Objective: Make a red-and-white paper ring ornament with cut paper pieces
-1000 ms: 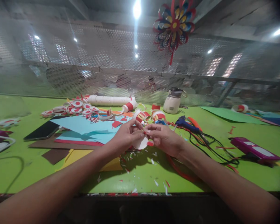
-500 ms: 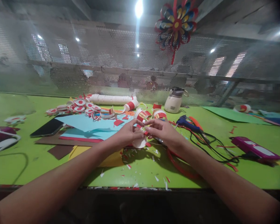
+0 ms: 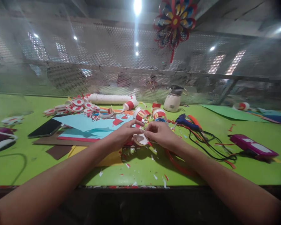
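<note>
White paper cup (image 3: 140, 139) pinched between my left hand (image 3: 123, 134) and right hand (image 3: 159, 134), over green table (image 3: 140, 170).

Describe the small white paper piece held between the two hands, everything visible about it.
The white paper piece is small and rounded, like a cut disc or shallow ring of thin card, with a touch of red at its right edge. It is held just above the green table, over scattered red and white paper scraps. The left hand pinches its left side and the right hand its right side, fingers meeting over its top. Its finer detail is too blurred to tell.
</note>
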Tool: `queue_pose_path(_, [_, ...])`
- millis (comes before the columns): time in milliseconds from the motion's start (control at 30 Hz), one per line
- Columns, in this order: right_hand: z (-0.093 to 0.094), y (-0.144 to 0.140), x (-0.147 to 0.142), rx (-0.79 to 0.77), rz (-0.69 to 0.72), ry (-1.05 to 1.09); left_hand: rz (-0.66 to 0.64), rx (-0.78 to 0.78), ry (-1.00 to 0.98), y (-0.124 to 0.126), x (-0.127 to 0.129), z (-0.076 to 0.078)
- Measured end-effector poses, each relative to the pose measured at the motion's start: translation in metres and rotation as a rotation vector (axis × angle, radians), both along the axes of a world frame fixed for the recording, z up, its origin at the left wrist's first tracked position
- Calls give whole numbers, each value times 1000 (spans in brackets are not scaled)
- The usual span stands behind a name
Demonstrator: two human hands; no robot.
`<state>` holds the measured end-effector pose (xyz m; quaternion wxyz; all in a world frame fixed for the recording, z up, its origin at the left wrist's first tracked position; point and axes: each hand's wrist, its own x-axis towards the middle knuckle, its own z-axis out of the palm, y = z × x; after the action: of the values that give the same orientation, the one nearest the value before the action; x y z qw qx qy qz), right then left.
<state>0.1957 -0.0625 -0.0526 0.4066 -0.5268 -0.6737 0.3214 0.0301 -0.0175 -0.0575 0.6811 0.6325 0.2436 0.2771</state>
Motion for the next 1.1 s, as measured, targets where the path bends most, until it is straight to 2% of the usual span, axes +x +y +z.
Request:
queue_pose_path(100, [-1,-1,0,142,-113,-193,6,-107,-44,-2,-1,3])
queue_pose_path(167, [-1,-2,-1,222,-179,-277,40,-116,-68,-2,-1,5])
queue_pose_path(300, [0,-4,-1,320,-315,-392,77,-59,-54,-4,-2,8])
queue_pose_path(433, [-3,-2,0,327,-390,-441,131,71,16,-10,2,9])
queue_pose_path(600, [-7,-2,-3,310,-395,-453,269,256,129,-11,10,3])
queue_pose_path(800, [-7,-6,-12,235,-325,-372,389,254,54,-4,9,-1])
queue_pose_path(1100, [1,-7,-9,241,-227,-258,371,215,76,-4,9,-1])
